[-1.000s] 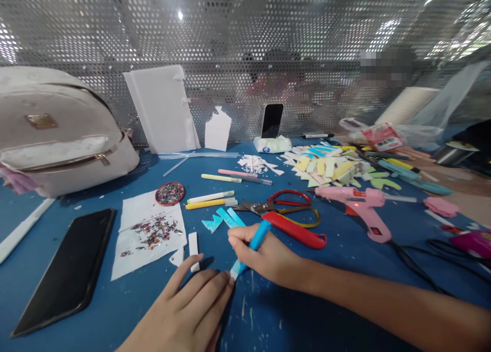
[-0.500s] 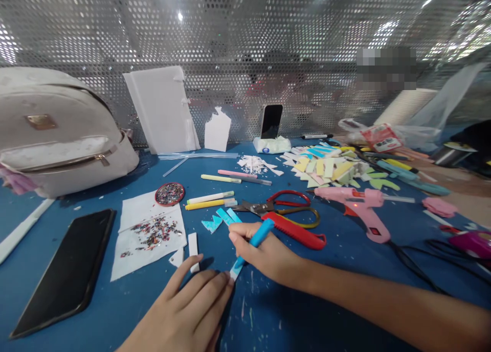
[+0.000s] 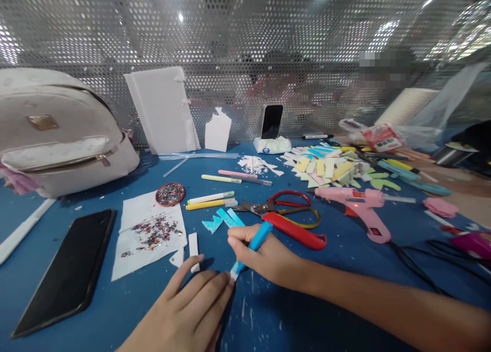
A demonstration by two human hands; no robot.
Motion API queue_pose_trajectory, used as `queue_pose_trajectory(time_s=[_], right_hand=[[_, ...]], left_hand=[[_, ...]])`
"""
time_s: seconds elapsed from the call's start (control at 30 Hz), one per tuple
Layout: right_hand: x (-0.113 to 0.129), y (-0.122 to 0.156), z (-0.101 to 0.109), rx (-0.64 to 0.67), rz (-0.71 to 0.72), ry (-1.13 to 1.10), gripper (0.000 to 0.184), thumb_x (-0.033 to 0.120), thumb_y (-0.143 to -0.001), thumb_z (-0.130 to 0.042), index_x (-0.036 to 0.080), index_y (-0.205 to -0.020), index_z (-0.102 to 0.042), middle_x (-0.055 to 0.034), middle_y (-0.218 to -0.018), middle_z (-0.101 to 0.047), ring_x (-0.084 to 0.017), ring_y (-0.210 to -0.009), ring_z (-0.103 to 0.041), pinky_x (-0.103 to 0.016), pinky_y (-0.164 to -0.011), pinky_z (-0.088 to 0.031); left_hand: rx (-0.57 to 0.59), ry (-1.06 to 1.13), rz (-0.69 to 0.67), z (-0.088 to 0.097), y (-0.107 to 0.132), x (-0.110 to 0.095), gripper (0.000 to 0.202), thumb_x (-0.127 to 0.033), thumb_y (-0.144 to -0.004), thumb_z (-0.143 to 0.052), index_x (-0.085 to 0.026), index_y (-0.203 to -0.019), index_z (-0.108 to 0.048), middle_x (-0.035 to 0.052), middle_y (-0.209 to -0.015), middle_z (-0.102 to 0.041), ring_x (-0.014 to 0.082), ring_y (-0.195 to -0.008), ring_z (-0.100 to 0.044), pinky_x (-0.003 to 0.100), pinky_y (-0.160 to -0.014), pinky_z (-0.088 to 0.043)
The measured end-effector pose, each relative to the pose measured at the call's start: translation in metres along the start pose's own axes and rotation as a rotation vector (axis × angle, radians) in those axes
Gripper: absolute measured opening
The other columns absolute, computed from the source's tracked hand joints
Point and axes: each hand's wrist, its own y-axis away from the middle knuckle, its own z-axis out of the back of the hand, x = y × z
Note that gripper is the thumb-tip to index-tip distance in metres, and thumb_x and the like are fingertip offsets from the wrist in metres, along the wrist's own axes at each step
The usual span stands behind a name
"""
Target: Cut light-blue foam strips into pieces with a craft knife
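Gripped between the thumb and fingers of my right hand [image 3: 274, 256] is a blue marker [image 3: 261, 235], slanting down with its tip on a narrow white strip [image 3: 233, 276]. My left hand [image 3: 194, 303] presses that strip to the table with its fingertips; its thumb and most of the strip are hidden. By the left index finger lie another white strip [image 3: 194, 245] and a small white offcut [image 3: 177, 258]. Just beyond my right hand are blue-coloured strips [image 3: 230, 217] and a jagged blue piece [image 3: 212, 224].
Scissors [image 3: 259, 207] and a red cutter [image 3: 295, 232] lie beyond my right hand. A pink glue gun [image 3: 358, 203] with its cable is farther right. Left are a phone [image 3: 67, 272], a paper with sequins [image 3: 126, 260] and a backpack [image 3: 65, 147]. Pastel strips [image 3: 326, 168] form a pile behind.
The blue marker's tip has shifted slightly down and left along the strip, my right hand moving with it. My left hand stays in place.
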Motion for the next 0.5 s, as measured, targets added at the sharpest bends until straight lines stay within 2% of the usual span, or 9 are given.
queue_pose_trajectory(time_s=[0.37, 0.5], right_hand=[[0.0004, -0.0005, -0.0004, -0.011, -0.005, 0.006, 0.036, 0.023, -0.095, -0.044, 0.021, -0.063, -0.029, 0.0061, -0.061, -0.027, -0.01, -0.056, -0.03, -0.026, -0.053, -0.025], [-0.0001, -0.0005, -0.0004, 0.014, 0.0, 0.019, 0.038, 0.023, -0.096, -0.044, 0.02, -0.062, -0.028, 0.0062, -0.06, -0.026, -0.01, -0.056, -0.029, -0.026, -0.054, -0.025]], left_hand=[[-0.001, -0.006, 0.002, -0.003, 0.0013, 0.0001, 0.029, -0.02, -0.101, -0.047, -0.015, -0.121, -0.066, 0.0003, -0.109, -0.071, 0.0133, -0.102, -0.063, 0.035, -0.122, -0.021], [-0.006, -0.001, 0.0, -0.0013, -0.0004, -0.0002, 0.028, -0.021, -0.102, -0.045, -0.015, -0.12, -0.067, -0.0005, -0.11, -0.071, 0.0127, -0.102, -0.063, 0.034, -0.123, -0.018]])
